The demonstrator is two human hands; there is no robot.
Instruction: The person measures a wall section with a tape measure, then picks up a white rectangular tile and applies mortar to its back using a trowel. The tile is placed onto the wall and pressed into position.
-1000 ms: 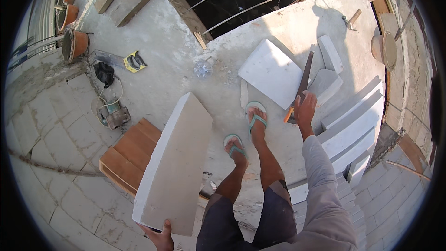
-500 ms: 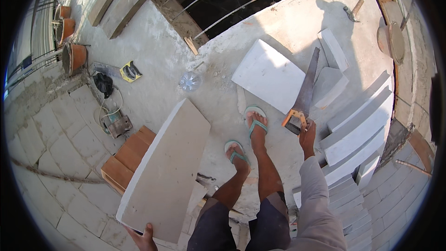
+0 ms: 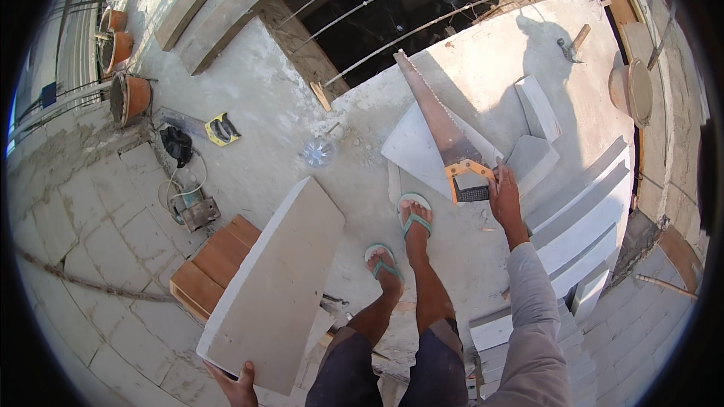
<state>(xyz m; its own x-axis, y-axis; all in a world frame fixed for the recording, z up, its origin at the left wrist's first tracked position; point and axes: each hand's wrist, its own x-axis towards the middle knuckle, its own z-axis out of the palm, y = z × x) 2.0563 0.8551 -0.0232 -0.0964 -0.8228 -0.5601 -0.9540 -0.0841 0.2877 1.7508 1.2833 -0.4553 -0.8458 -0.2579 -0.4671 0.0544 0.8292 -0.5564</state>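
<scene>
My left hand (image 3: 237, 386) grips the near end of a large pale grey lightweight concrete block (image 3: 283, 279), thumb on its broad face and fingers under the edge. The block stands tilted beside a stack of brown blocks. In my right hand (image 3: 507, 196) is a handsaw (image 3: 439, 117), held at its orange and black handle. Its rusty-brown blade points forward and left, passing over a white block (image 3: 407, 147) that lies on the floor; I cannot tell whether they touch. Two cut block pieces, one of them (image 3: 532, 162) beside the white block, lie to its right.
Ahead is a dark floor opening (image 3: 377, 30) crossed by bars. A second saw (image 3: 222, 130), a power tool with a cord (image 3: 194, 209) and a plastic bottle (image 3: 317, 152) lie left. Several blocks (image 3: 581, 215) line the right. A hammer (image 3: 575, 44) and bucket (image 3: 632, 92) are far right.
The saw has swung left, so its blade now crosses over the white block rather than lying right of it. My right hand has moved slightly up; the left still holds its block.
</scene>
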